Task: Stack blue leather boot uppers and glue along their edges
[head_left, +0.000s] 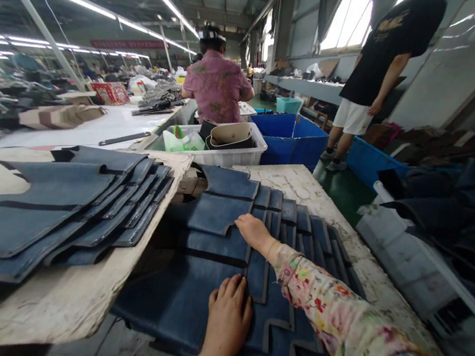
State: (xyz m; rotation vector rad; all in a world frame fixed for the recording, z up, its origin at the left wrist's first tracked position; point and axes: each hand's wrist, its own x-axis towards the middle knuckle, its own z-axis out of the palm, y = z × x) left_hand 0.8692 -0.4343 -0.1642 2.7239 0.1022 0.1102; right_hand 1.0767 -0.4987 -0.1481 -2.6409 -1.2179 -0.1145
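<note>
A stack of dark blue leather-like panels (pixel 200 276) with notched, grey-edged sides lies fanned out in front of me. My left hand (pixel 229 315) rests palm down on the near part of the top panel, fingers stretched forward. Further up, my right hand (pixel 257 232), in a flowered sleeve, has its fingers together at the notched corner of the top panel and grips its edge; the fingertips are partly hidden. A second fanned pile of blue panels (pixel 57 192) lies on a board to my left.
The pale, worn board (pixel 67 301) borders the stack on the left. Ahead are a white crate (pixel 241 153) and a blue bin (pixel 290 141). A person in a pink shirt (pixel 218 86) sits beyond; another person in black (pixel 388 52) stands right. Blue pieces (pixel 459 217) fill a right-hand crate.
</note>
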